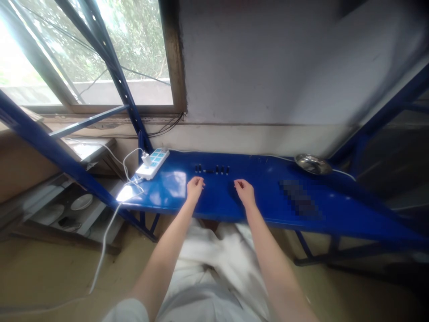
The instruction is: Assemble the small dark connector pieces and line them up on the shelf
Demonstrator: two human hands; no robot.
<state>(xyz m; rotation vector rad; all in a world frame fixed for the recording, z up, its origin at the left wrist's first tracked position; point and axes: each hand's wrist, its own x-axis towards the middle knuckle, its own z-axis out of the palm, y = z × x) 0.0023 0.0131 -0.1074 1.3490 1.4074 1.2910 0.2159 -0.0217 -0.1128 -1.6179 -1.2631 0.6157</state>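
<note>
Both of my hands are raised over the blue table (214,201), a short gap between them. My left hand (195,188) has its fingers curled together in a pinch; whatever might be in it is too small to make out. My right hand (244,192) is closed the same way, thumb and fingertips facing the left hand, with its contents hidden. Just beyond them several small dark pieces with pale ends form a row on the tabletop. One piece (209,171) lies sideways in the middle, while another piece (217,170) stands lengthwise beside it. Their exact kind cannot be told.
A white power strip (154,163) with a plugged-in charger sits at the table's left end, its cable hanging to the floor. Toward the right rear lies a shiny metal dish (312,164). A blurred-out dark object (301,199) is in front of it. Blue posts (124,85) frame the table.
</note>
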